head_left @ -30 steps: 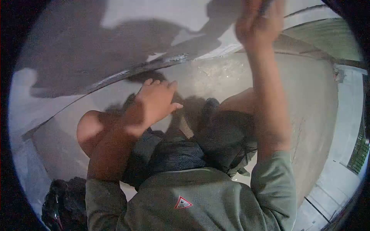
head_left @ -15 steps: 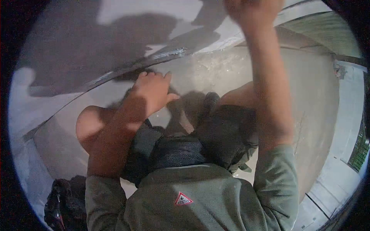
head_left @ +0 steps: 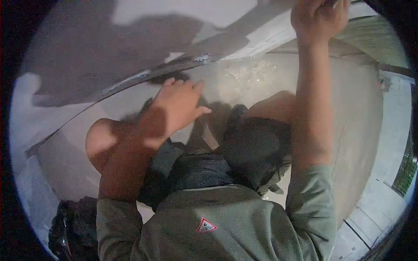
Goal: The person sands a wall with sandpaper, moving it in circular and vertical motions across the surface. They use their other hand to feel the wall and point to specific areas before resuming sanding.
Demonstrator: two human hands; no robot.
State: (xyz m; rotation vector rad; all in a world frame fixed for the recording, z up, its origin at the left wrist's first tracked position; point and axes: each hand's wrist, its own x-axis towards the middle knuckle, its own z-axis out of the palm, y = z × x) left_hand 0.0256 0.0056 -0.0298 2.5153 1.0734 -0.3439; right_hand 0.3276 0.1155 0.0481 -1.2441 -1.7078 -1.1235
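My left hand (head_left: 179, 104) hangs over my bent legs near the foot of the wall (head_left: 100, 65). Its fingers are partly spread, the thumb stands apart, and nothing shows in it. At the upper right, against the wall's pale surface, my right hand (head_left: 320, 21) has its fingers curled into a grip. A small dark bit shows by those fingers at the frame's top edge, but what the hand grips is cut off from view.
White crumbled debris (head_left: 252, 74) lies on the floor (head_left: 355, 130) by the wall's ragged lower edge. A black bag-like bundle (head_left: 76, 228) sits at the lower left. A greenish panel (head_left: 381, 39) is at the upper right. Shadows cover much of the wall.
My right hand has moved to the right and a little down along the wall. My left hand has shifted slightly right, its fingers still apart.
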